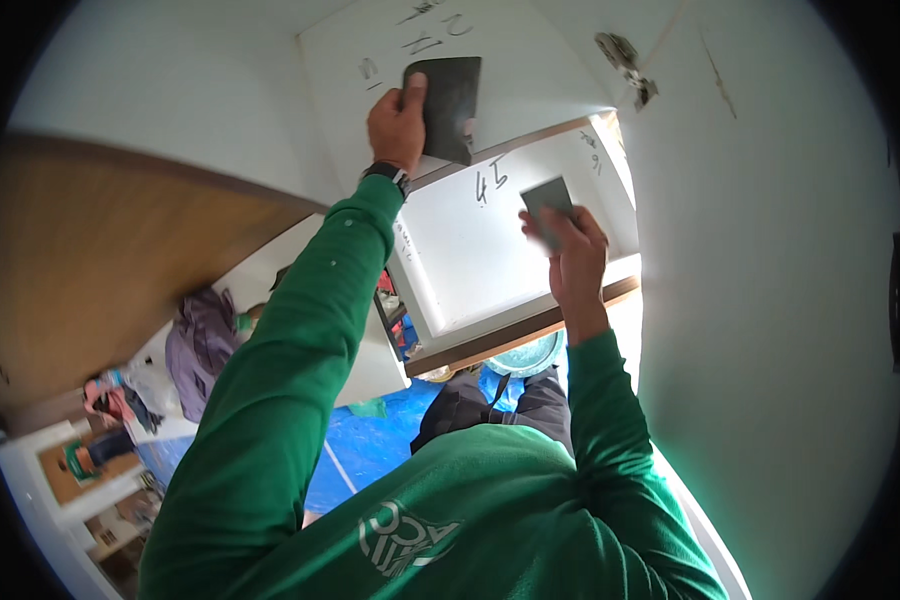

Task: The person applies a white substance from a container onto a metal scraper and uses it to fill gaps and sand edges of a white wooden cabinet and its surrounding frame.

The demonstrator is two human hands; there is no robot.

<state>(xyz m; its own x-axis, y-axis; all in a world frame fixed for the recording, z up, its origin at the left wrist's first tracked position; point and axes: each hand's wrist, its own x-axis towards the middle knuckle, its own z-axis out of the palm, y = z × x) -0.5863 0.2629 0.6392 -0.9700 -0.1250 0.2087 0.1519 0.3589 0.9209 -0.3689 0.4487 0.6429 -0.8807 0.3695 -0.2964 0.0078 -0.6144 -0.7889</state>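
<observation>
Left hand [398, 128] pinches the left edge of a thin, dark-grey, roughly rectangular sheet [452, 105] in front of a white, marked, flat cabinet panel [550, 65]; held by one edge, it could bend or slip if knocked. Right hand [577, 255] is closed on a smaller grey-green rectangular piece [549, 195] over a white box-shaped compartment [470, 265]; loosened fingers could drop it. Left fingers partly hidden, right fingertips blurred; sheet-to-panel contact, cannot tell.
</observation>
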